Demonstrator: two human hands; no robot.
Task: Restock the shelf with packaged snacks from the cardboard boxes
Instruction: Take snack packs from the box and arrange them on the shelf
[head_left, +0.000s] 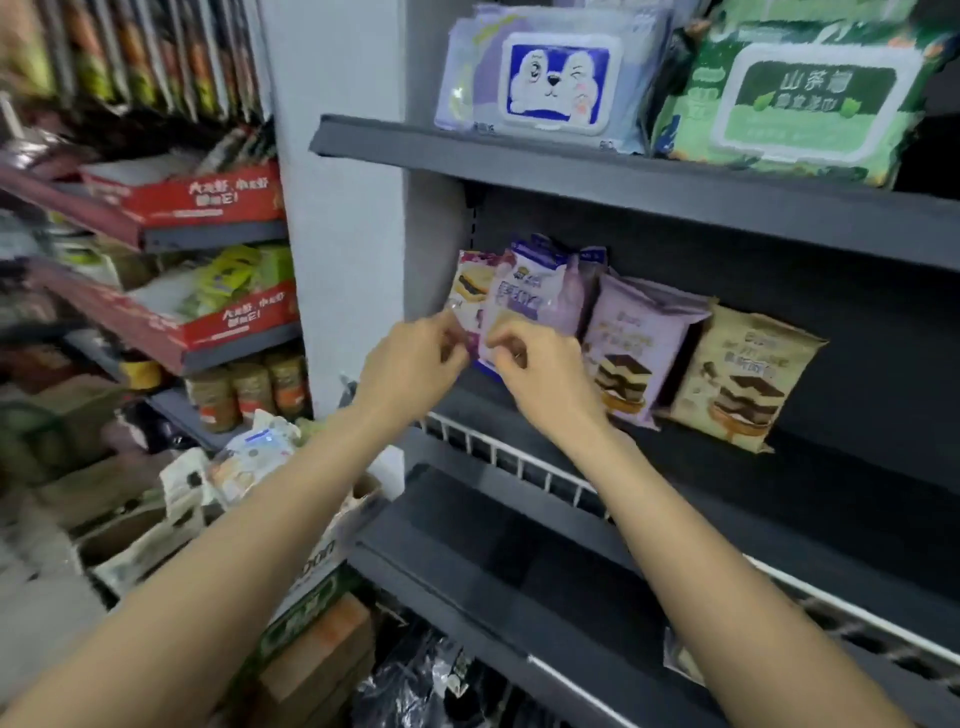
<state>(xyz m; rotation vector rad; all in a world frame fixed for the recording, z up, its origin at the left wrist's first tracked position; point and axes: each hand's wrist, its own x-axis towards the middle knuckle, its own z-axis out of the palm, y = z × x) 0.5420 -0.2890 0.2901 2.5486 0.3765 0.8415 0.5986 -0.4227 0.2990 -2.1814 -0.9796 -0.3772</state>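
Observation:
On the dark middle shelf (810, 467) several snack packets stand in a row. My left hand (410, 358) pinches the lower edge of a white and purple packet (470, 283) at the row's left end. My right hand (540, 364) grips the bottom of a pale purple packet (535, 291) beside it. To their right stand a lilac cake packet (639, 338) and a beige cake packet (748, 374). Below my left arm, a cardboard box (332, 540) holds more packets (254, 452).
Wet-wipe packs, a purple one (545, 73) and a green one (795, 88), lie on the shelf above. A wire rail (498, 452) edges the shelf below. Left shelves carry red display boxes (208, 197) and jars (249, 389). More boxes and bags crowd the floor.

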